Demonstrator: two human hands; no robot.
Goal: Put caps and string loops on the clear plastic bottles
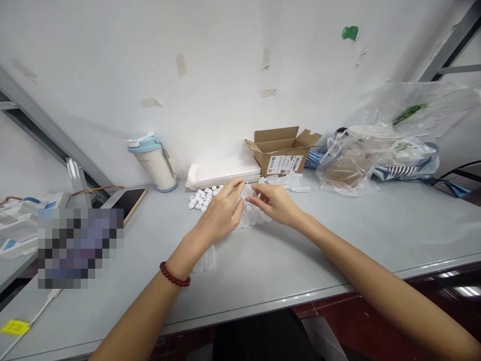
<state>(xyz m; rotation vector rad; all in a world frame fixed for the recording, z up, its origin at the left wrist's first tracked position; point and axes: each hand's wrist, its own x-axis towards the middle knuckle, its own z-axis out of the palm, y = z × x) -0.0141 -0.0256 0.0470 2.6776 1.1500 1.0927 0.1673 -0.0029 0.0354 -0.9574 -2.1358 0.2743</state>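
Note:
Over the middle of the table, a small translucent plastic bottle (247, 192) is between my two hands. My left hand (221, 213) closes on its left side with thumb and fingers, partly covering it. From the right, my right hand (278, 203) pinches it with thumb and forefinger. Just below the hands lies a row of similar translucent bottles (254, 216). White caps (202, 198) sit in a loose pile to the left of my left hand. More bottles (297, 184) lie behind my right hand, and a few bottles (209, 258) rest beneath my left wrist.
Against the wall stand an opened cardboard box (283, 155), a stack of white sheets or packets (221, 173) and a tumbler (154, 163). Plastic bags (349, 165) lie at the right. A phone (130, 203) and a white cable (41, 308) are at the left.

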